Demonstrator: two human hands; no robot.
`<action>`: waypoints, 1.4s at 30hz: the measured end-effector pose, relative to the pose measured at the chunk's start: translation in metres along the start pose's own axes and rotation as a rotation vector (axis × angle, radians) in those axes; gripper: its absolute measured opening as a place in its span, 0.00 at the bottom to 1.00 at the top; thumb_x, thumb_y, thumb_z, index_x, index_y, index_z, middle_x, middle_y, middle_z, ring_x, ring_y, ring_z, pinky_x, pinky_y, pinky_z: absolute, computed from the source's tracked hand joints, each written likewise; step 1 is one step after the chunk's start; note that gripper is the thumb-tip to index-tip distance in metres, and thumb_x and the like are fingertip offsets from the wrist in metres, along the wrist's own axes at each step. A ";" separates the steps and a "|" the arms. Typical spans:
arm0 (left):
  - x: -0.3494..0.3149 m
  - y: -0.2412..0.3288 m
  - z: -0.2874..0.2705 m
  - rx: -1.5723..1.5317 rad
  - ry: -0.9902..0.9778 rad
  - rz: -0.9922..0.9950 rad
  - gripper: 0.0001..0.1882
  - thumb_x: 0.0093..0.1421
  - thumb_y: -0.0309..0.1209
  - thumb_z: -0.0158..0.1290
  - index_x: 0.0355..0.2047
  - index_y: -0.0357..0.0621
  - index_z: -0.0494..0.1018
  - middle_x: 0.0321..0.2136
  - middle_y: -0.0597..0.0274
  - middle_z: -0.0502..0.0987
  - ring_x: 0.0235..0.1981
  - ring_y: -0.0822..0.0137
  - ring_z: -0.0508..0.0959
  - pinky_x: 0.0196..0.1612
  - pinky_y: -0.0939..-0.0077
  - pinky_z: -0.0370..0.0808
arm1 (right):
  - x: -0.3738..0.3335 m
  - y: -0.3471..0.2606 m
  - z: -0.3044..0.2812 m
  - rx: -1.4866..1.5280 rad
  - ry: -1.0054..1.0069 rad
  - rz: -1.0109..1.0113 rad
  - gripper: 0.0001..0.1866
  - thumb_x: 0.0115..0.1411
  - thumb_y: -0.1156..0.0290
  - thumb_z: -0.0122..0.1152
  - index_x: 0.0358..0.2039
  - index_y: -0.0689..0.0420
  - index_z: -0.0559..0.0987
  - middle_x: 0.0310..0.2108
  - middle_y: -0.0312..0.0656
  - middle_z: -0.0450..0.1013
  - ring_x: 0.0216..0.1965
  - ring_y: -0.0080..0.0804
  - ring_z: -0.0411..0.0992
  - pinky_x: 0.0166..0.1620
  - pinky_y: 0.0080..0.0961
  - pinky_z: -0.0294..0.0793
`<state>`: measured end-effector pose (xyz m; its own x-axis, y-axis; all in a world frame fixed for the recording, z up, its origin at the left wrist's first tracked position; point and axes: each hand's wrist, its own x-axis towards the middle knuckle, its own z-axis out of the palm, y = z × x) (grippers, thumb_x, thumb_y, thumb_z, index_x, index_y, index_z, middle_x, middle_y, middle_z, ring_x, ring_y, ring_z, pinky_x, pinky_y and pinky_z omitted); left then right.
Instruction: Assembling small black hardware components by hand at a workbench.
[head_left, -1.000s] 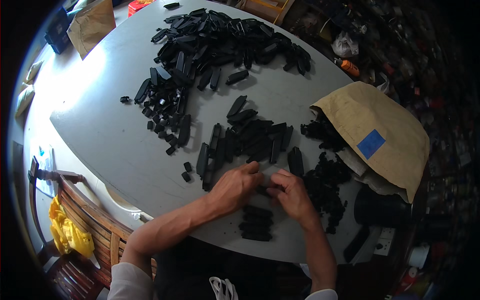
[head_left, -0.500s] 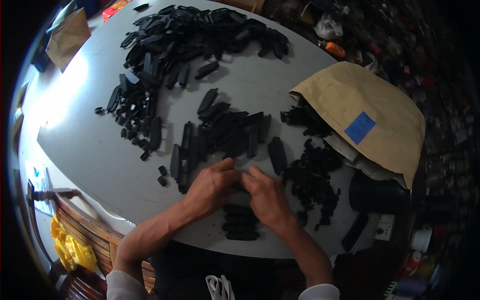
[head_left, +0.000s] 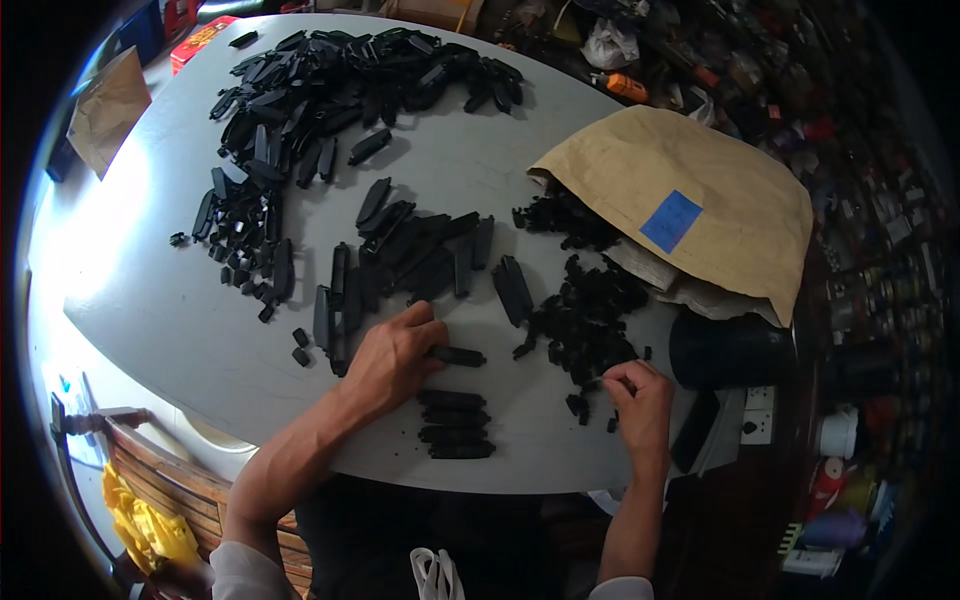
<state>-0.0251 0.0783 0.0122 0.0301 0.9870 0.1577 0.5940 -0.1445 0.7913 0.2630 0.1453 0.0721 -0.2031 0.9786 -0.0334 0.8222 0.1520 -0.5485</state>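
My left hand rests on the grey table and grips a long black plastic piece that sticks out to the right of my fingers. Just below it lies a neat stack of similar black pieces. My right hand is apart from the left, fingers pinched together at the lower edge of a pile of small black parts; whether it holds one I cannot tell. A group of long black pieces lies above my left hand.
A large heap of black pieces covers the table's far side. A tan paper bag with a blue patch lies at the right, small parts spilling from it. A black cylinder stands by the right edge. A wooden chair with yellow cloth is lower left.
My hands were together over one piece near the table's front; now they have separated. The right hand has moved right to the pile of small parts, the left keeps the long piece.
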 end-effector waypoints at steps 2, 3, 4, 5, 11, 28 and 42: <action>0.000 -0.001 0.000 -0.003 0.009 0.012 0.14 0.41 0.20 0.62 0.29 0.38 0.72 0.30 0.55 0.70 0.33 0.50 0.74 0.34 0.62 0.71 | -0.003 0.007 0.000 -0.060 0.018 0.002 0.04 0.49 0.82 0.62 0.28 0.63 0.77 0.27 0.45 0.73 0.26 0.39 0.73 0.29 0.30 0.70; 0.000 -0.001 0.002 -0.003 0.010 0.011 0.14 0.41 0.20 0.62 0.29 0.39 0.72 0.30 0.55 0.70 0.33 0.50 0.74 0.34 0.63 0.71 | -0.004 0.012 0.001 -0.114 0.027 0.002 0.04 0.49 0.82 0.62 0.28 0.63 0.78 0.27 0.45 0.73 0.27 0.39 0.73 0.29 0.30 0.70; 0.000 -0.002 0.002 0.000 0.012 0.009 0.14 0.40 0.20 0.62 0.29 0.39 0.72 0.30 0.55 0.70 0.33 0.50 0.74 0.34 0.63 0.71 | -0.006 0.015 0.004 -0.117 0.034 0.002 0.04 0.49 0.82 0.62 0.28 0.63 0.78 0.27 0.45 0.73 0.27 0.39 0.73 0.29 0.30 0.70; 0.000 -0.002 0.002 -0.002 0.013 0.016 0.14 0.40 0.20 0.62 0.29 0.39 0.72 0.30 0.55 0.70 0.33 0.50 0.74 0.34 0.63 0.71 | -0.007 0.018 0.007 -0.119 0.024 -0.069 0.05 0.49 0.82 0.62 0.28 0.62 0.78 0.28 0.45 0.73 0.27 0.40 0.73 0.30 0.30 0.70; -0.001 -0.003 0.001 -0.003 0.007 0.014 0.14 0.40 0.21 0.63 0.29 0.39 0.73 0.30 0.55 0.70 0.32 0.51 0.74 0.34 0.63 0.72 | -0.014 0.021 0.007 -0.151 0.079 -0.022 0.07 0.47 0.86 0.62 0.29 0.64 0.79 0.28 0.42 0.73 0.27 0.29 0.73 0.30 0.23 0.71; -0.001 -0.003 0.001 0.001 0.003 0.015 0.13 0.42 0.21 0.62 0.29 0.39 0.72 0.31 0.55 0.69 0.33 0.51 0.74 0.35 0.63 0.72 | -0.046 0.026 0.026 -0.342 0.133 -0.037 0.05 0.53 0.83 0.58 0.32 0.64 0.75 0.29 0.46 0.73 0.28 0.32 0.74 0.32 0.26 0.74; -0.002 -0.006 0.002 0.005 -0.020 0.053 0.12 0.44 0.22 0.60 0.31 0.39 0.72 0.31 0.55 0.69 0.32 0.51 0.75 0.34 0.63 0.73 | -0.010 -0.046 0.052 0.834 -0.232 -0.016 0.08 0.56 0.85 0.54 0.37 0.67 0.77 0.27 0.40 0.72 0.26 0.22 0.73 0.29 0.20 0.79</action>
<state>-0.0270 0.0778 0.0055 0.0780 0.9792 0.1874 0.5950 -0.1965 0.7793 0.1996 0.1215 0.0538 -0.3895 0.9102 -0.1404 0.1782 -0.0751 -0.9811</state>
